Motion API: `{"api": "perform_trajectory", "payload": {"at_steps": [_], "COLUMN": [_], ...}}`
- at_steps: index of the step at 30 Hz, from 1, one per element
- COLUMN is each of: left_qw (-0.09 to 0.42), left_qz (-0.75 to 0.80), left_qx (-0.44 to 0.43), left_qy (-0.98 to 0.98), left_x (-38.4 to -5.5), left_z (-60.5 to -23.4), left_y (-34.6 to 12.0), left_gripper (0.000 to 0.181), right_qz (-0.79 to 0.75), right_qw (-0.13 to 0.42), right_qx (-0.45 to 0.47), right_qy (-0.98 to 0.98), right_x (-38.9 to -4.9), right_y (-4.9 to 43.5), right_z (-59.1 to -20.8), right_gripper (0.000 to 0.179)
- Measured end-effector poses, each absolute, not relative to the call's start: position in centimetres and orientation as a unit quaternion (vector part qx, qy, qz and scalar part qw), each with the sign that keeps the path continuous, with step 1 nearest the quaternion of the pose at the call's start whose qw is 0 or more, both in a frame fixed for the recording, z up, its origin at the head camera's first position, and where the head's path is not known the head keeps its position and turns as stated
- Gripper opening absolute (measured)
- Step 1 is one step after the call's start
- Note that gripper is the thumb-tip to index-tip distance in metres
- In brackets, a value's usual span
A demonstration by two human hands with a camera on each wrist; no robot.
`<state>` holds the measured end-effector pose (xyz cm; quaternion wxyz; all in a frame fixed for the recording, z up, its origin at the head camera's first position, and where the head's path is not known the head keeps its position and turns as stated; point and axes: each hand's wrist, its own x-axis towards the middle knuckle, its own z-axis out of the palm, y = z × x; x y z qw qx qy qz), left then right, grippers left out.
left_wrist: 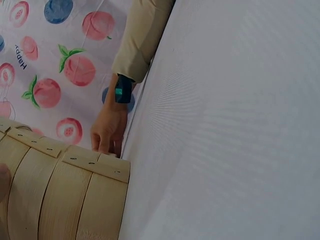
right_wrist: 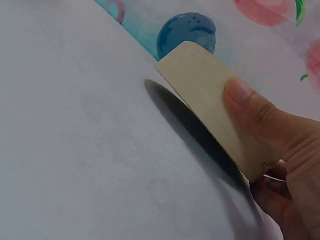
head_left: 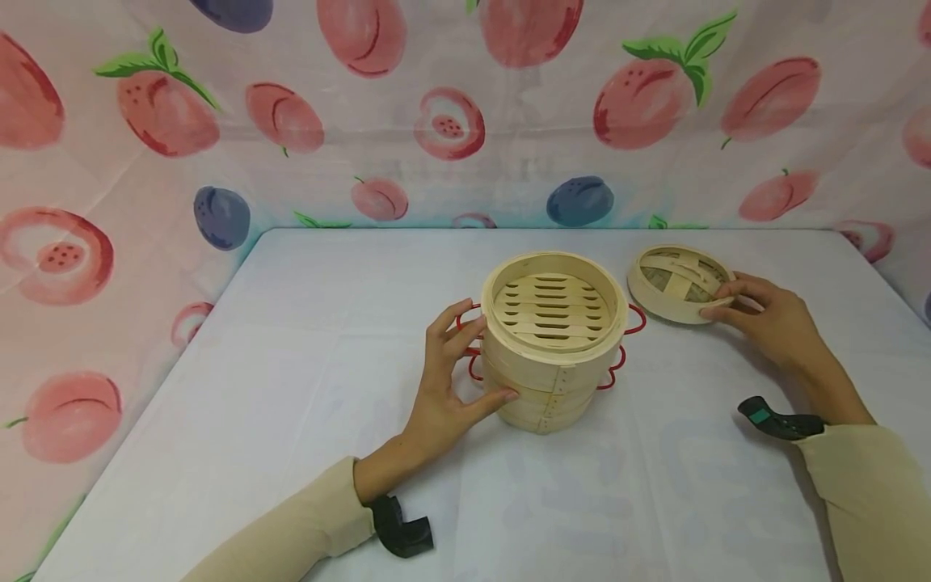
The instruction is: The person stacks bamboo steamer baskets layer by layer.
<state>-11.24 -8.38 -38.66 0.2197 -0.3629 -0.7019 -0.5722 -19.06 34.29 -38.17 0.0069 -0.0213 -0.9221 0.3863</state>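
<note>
A round bamboo steamer (head_left: 541,380) of stacked tiers stands upright mid-table, its slatted top tier uncovered. Red loop handles (head_left: 637,320) stick out from both sides. My left hand (head_left: 440,388) grips the stack's left side, thumb in front and fingers by the left handles. Close up in the left wrist view, the stack's wall (left_wrist: 60,190) shows its stapled seams. To the right, my right hand (head_left: 774,319) pinches the rim of the woven bamboo lid (head_left: 658,301). In the right wrist view the lid (right_wrist: 200,92) tilts over its shadow, with the thumb pressed on its side wall.
A white cloth covers the table (head_left: 327,323), whose far edge meets a fruit-print curtain (head_left: 509,137). Dark wrist straps (head_left: 781,420) sit at both cuffs. The lid lies near the steamer's right-hand handles.
</note>
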Motion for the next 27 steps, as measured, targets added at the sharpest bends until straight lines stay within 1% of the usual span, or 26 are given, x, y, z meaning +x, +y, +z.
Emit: {"api": "perform_trajectory", "payload": {"at_steps": [4, 6, 12, 17, 22, 24, 27], "left_qw": [0.22, 0.22, 0.22, 0.224, 0.23, 0.229, 0.225], "left_qz": [-0.573, -0.572, -0.571, -0.57, -0.568, -0.568, -0.569], "left_qx": [-0.364, -0.365, -0.365, -0.368, -0.371, -0.37, -0.368], "left_qy": [-0.701, -0.701, -0.702, -0.7, -0.698, -0.698, -0.7], "left_x": [-11.3, -11.3, -11.3, -11.3, -10.3, -10.3, -10.9], "left_z": [-38.7, -38.7, -38.6, -38.4, -36.6, -36.6, -37.8], "left_y": [-8.4, -8.4, -8.4, -8.3, -8.1, -8.1, -8.2], "left_gripper": [0.094, 0.097, 0.097, 0.101, 0.104, 0.104, 0.103], "right_qz": [0.384, 0.387, 0.398, 0.412, 0.434, 0.435, 0.444], "right_qw": [0.02, 0.028, 0.055, 0.082, 0.103, 0.108, 0.116], "right_qx": [-0.02, -0.021, -0.015, -0.006, 0.012, 0.014, 0.014], "right_qy": [-0.923, -0.921, -0.916, -0.907, -0.895, -0.894, -0.888], "right_x": [-19.0, -19.0, -18.9, -18.6, -18.6, -18.5, -18.2], "right_y": [34.2, 34.1, 33.7, 33.3, 32.8, 32.6, 32.1], "right_z": [-37.8, -37.5, -36.1, -35.2, -34.5, -34.1, -33.3], "right_gripper": [0.056, 0.055, 0.051, 0.043, 0.036, 0.033, 0.031]}}
